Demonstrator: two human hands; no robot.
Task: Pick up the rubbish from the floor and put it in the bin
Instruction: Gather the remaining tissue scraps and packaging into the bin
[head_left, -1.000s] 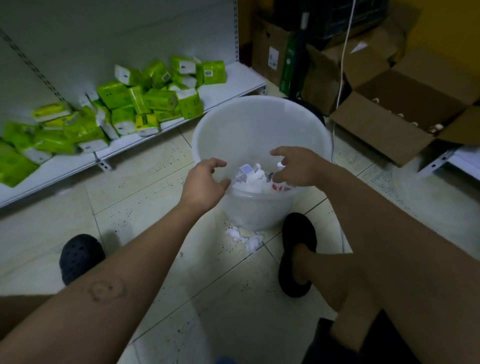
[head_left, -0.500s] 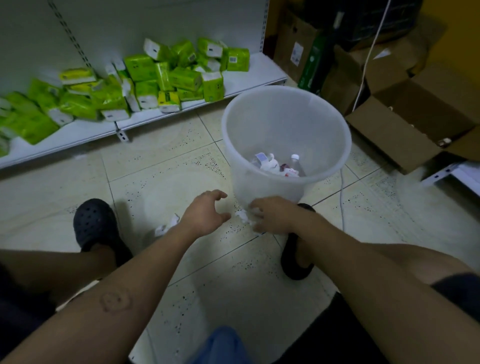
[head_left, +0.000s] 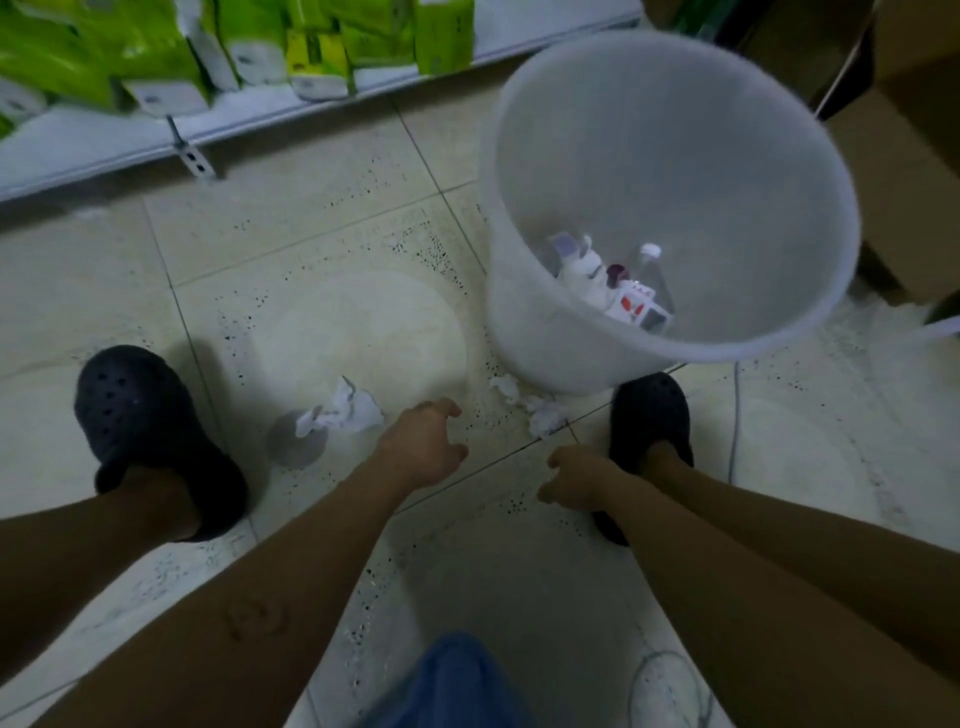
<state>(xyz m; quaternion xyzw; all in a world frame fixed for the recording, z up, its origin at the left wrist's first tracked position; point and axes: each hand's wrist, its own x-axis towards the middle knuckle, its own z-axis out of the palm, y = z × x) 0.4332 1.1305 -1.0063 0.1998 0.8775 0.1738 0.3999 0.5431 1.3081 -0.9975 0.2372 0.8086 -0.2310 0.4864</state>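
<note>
I judge this the reach for more rubbish: my left hand (head_left: 426, 441) hangs with curled fingers spread, holding nothing, just right of the crumpled paper (head_left: 343, 410) at centre frame. My right hand (head_left: 571, 480) is loosely curled; I cannot tell if it holds anything. Paper scraps (head_left: 540, 413) lie just above it, against the bin (head_left: 545, 322). Next, pinch and lift

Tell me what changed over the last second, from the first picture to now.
Both hands came out of the bin and down to the floor. The left hand now hangs open beside the crumpled paper; the right hand hovers just short of the paper scraps at the bin's base, holding nothing that shows. The bin and the rubbish inside stayed put.
</note>
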